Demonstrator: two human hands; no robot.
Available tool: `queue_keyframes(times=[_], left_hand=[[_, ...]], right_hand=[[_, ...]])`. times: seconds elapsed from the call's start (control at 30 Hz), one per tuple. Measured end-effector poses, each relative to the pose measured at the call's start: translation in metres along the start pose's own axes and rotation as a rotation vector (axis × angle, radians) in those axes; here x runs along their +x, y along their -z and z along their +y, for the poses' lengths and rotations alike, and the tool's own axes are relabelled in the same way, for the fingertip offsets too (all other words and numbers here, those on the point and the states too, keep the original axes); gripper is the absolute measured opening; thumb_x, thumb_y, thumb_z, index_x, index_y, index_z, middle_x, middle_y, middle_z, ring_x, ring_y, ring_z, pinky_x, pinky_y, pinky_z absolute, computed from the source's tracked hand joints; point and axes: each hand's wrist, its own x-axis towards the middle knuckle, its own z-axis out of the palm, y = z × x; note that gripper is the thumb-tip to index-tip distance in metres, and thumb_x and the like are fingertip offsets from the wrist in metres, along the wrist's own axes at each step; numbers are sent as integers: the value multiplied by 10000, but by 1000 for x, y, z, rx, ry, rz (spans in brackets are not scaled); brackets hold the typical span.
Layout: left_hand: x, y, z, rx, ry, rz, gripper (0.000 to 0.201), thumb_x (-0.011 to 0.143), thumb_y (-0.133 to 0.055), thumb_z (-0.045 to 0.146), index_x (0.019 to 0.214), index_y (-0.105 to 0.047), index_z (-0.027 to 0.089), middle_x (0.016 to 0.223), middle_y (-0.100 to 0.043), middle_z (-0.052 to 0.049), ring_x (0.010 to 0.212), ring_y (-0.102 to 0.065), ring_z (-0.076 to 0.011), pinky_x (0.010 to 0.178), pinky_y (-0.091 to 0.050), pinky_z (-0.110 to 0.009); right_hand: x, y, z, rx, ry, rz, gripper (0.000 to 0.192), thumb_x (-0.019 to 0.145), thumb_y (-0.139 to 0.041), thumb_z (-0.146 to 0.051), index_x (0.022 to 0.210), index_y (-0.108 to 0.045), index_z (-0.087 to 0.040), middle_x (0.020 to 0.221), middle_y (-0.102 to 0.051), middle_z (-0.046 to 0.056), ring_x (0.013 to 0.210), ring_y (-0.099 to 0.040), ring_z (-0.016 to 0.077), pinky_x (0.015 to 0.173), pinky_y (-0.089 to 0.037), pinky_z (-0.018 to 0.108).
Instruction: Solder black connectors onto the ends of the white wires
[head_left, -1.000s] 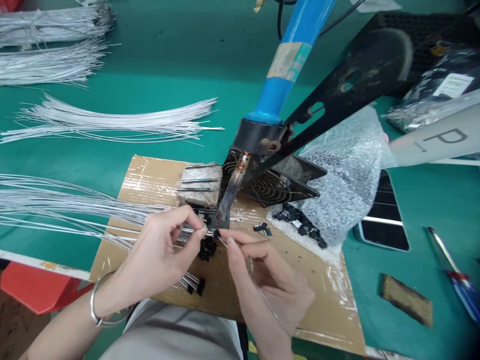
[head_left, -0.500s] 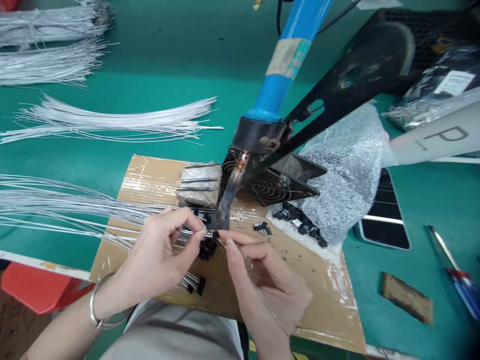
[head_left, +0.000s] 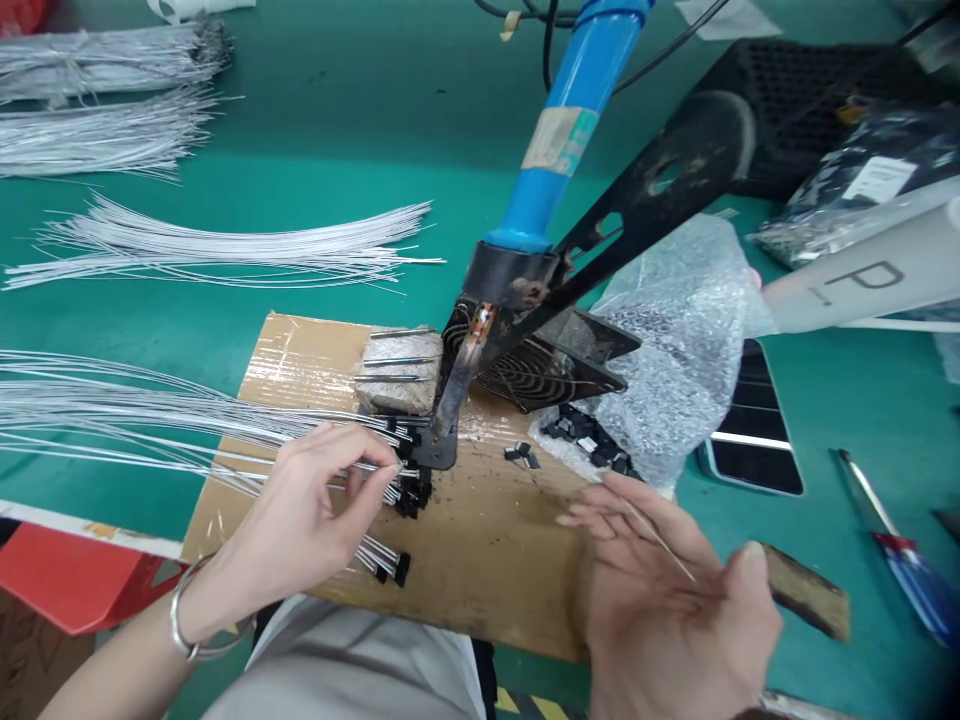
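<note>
**Thin wire at the blackened tip**

My left hand [head_left: 315, 510] has thumb and forefinger pinched together on a thin silver wire [head_left: 379, 466], holding its end against the flat, blackened tip [head_left: 442, 445] of the soldering iron [head_left: 559, 165], a blue-handled tool clamped in a dark metal stand. The wire belongs to a long, fine, shiny bundle [head_left: 135, 410] fanning off to my left across the cardboard sheet [head_left: 480, 550], which is brown, taped glossy and speckled with dark spots. Small black block-shaped parts [head_left: 412, 495] cluster just below the tip; a few more with silver leads [head_left: 382, 560] lie nearer me.

My right hand [head_left: 675, 610] is well apart from the tip, over the board's right edge, fingers loosely spread and closed on nothing I can see beyond a fine strand [head_left: 660, 540] lying across it. Beside it on the green desk [head_left: 300, 200] lies a rough brown block [head_left: 806, 600]. A crinkled bubble-wrap bag [head_left: 675, 340] spills more black parts [head_left: 592, 445], and a wire-grilled fan [head_left: 536, 370] sits behind the tip.
</note>
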Motion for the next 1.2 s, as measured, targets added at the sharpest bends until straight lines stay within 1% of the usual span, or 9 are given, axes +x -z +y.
queue_keyframes(times=[0.23, 0.33, 0.43, 0.53, 0.67, 0.8, 0.93, 1.07, 1.2], left_hand=[[-17, 13, -15, 310, -289, 154, 369, 947, -677, 204, 1303, -646, 295, 1365, -637, -83, 1217, -617, -306, 1069, -470, -492], [-24, 20, -43, 480, -244, 29, 807, 919, -690, 515, 1624, -345, 330, 1647, -376, -113, 1422, -439, -485, 1151, -380, -665], [-25, 23, -66, 538, -262, -79, 1167, 764, -686, 792, 1682, -200, 261, 1681, -294, -180, 1418, -359, -619, 1125, -324, -788], [-26, 24, -72, 610, -275, -102, 1192, 768, -727, 757, 1679, -190, 204, 1582, -429, -232, 1368, -460, -553, 1098, -412, -715], [-28, 25, -66, 626, -331, -25, 792, 918, -721, 511, 1572, -396, 203, 1362, -639, -177, 1191, -632, -382, 1010, -518, -529], [-32, 22, -63, 494, -359, -7, 356, 991, -650, 242, 1338, -578, 208, 1197, -699, -106, 1079, -656, -275, 942, -526, -412], [-34, 17, -64, 400, -325, -17, 300, 980, -662, 201, 1273, -599, 207, 1167, -701, -92, 1059, -641, -249, 916, -519, -395], [-35, 14, -65, 381, -324, 5, 316, 963, -694, 226, 1266, -603, 212, 1158, -711, -95, 1026, -636, -248, 885, -499, -406], [-34, 14, -64, 356, -320, -4, 315, 963, -698, 227, 1263, -604, 210, 1161, -707, -101, 1030, -630, -254, 878, -493, -403]], right_hand=[[2, 43, 5, -383, 152, 240, 694, 965, -426, -720, 713, -734, -150, 654, -712, 85, 545, -642, 204, 579, -518, 351], [8, 73, -6, -585, 238, 424, 606, 967, -470, -665, 778, -729, -151, 729, -715, 85, 565, -601, 201, 604, -485, 357], [20, 108, -22, -847, 244, 573, 437, 888, -612, -586, 846, -755, -175, 683, -645, 54, 640, -556, 238, 736, -451, 414], [34, 137, -29, -1046, 166, 609, 278, 669, -800, -504, 660, -697, -246, 608, -548, 36, 721, -508, 295, 887, -387, 520], [45, 147, -22, -1063, 28, 558, 265, 538, -881, -461, 620, -689, -298, 611, -575, 53, 728, -535, 340, 911, -391, 628], [31, 120, -23, -640, 55, 584, 301, 564, -907, -480, 745, -720, -328, 841, -716, 114, 888, -683, 380, 973, -481, 616], [0, 67, -32, -467, 80, 540, 414, 598, -951, -414, 965, -795, -301, 1054, -757, 93, 1054, -704, 369, 1083, -475, 599], [-21, 8, -23, -399, 20, 104, 342, 692, -931, -344, 963, -755, -230, 968, -785, 46, 858, -741, 225, 777, -597, 354], [-23, -41, 1, -276, 32, -205, 209, 793, -857, -287, 915, -703, -217, 892, -774, 24, 820, -746, 172, 772, -603, 285]])
